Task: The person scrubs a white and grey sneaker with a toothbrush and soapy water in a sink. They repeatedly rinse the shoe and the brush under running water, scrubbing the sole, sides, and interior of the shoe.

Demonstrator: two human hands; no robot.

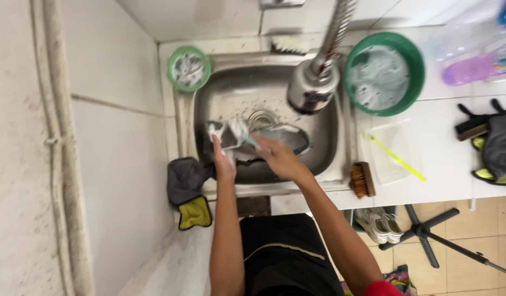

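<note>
My left hand grips a dark, soapy item, perhaps a shoe part, over the steel sink. My right hand holds a small brush with a teal handle, its foamy head pressed against that item. A dark shoe-like shape lies in the basin near the drain. The chrome tap head hangs above the basin's right half.
A small green bowl sits at the sink's left corner, and a large green basin of suds stands to the right. A wooden scrub brush, a clear lid with a yellow stick, cloths and white sneakers lie around.
</note>
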